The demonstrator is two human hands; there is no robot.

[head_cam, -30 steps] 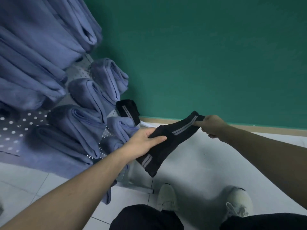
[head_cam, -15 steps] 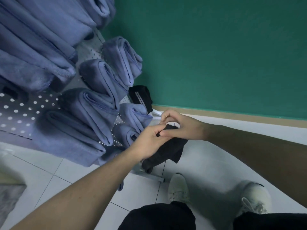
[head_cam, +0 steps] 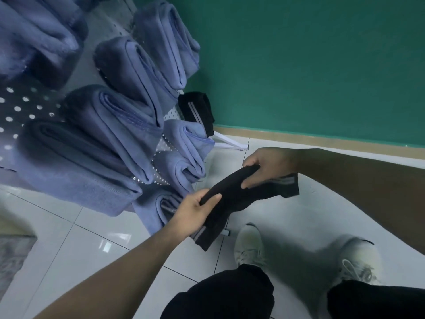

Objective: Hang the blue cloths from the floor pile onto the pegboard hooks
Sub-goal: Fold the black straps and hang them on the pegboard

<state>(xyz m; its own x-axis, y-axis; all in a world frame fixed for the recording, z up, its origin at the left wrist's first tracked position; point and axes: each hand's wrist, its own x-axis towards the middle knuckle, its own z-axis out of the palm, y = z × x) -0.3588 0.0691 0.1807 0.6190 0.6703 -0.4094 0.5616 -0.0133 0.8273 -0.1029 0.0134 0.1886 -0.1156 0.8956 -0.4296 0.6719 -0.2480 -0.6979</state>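
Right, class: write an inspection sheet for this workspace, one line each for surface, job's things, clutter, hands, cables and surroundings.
Surface: glossy white tiled floor.
Job's things: folded blue fleece cloths hang on the white perforated pegboard; no floor pile in view.
Clutter: a black folded cloth with grey stripes hangs at the pegboard's edge.
Hands: left hand and right hand both grip a black folded cloth with grey stripe.
Cables: nothing seen.
Surroundings: green wall, tan skirting, white shoes.

Left of the gripped black cloth (head_cam: 232, 192), hanging blue cloths (head_cam: 128, 125) crowd the pegboard (head_cam: 20, 109); open floor (head_cam: 287, 217) lies right and below.
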